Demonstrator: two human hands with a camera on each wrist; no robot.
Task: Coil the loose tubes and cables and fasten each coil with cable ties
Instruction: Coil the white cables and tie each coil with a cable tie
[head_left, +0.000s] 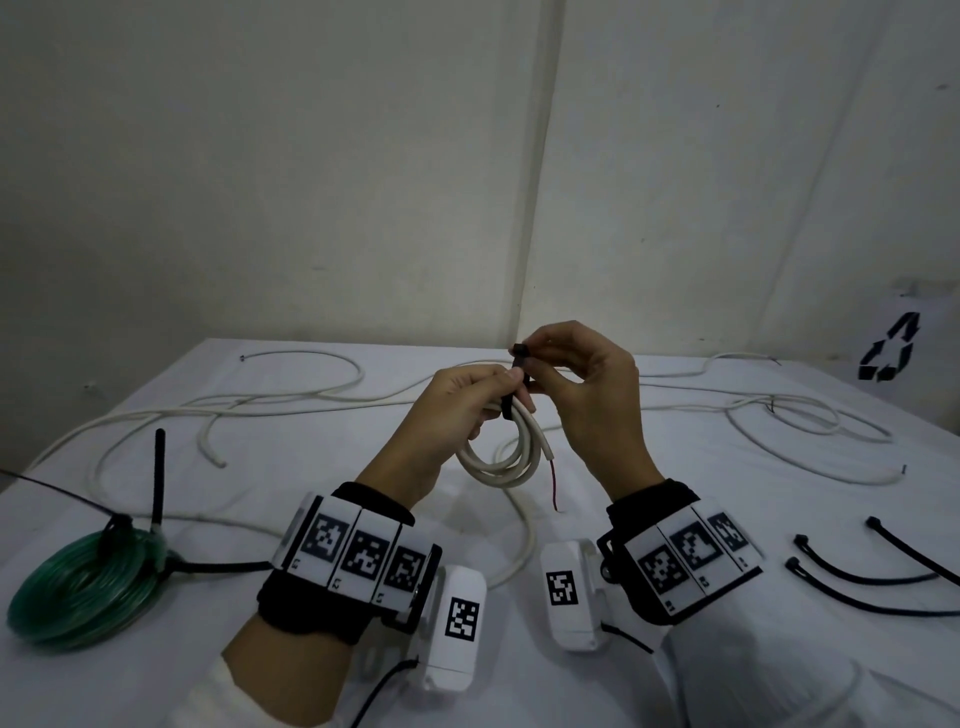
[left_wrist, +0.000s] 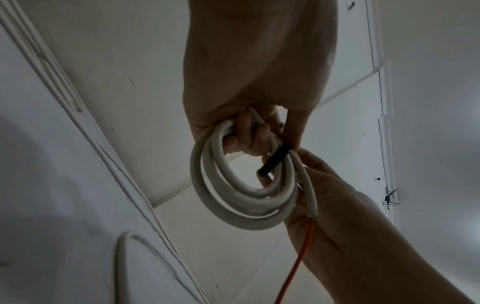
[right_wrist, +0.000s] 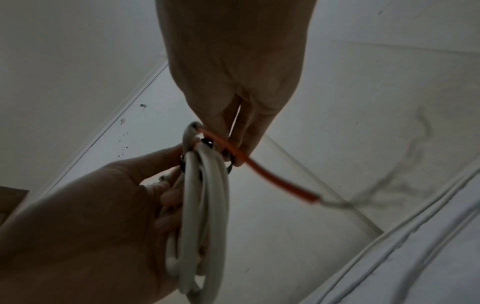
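A small coil of white cable (head_left: 501, 457) hangs above the table, gripped at its top by my left hand (head_left: 467, 400). In the left wrist view the coil (left_wrist: 233, 205) shows several turns, with a red inner wire (left_wrist: 298, 263) trailing from its cut end. A black cable tie (head_left: 514, 382) is wrapped over the coil's top; my right hand (head_left: 561, 374) pinches its upper end. The left wrist view shows the tie (left_wrist: 275, 160) crossing the turns between both hands. In the right wrist view the tie (right_wrist: 207, 144) is mostly hidden behind the coil (right_wrist: 202, 216) and the red wire (right_wrist: 259, 170).
A green tube coil (head_left: 83, 587), fastened with black ties, lies at the left. Three spare black cable ties (head_left: 862, 577) lie at the right. Loose white cables (head_left: 291, 400) sprawl across the far table, with more (head_left: 810, 431) looped at the right. A wall stands behind.
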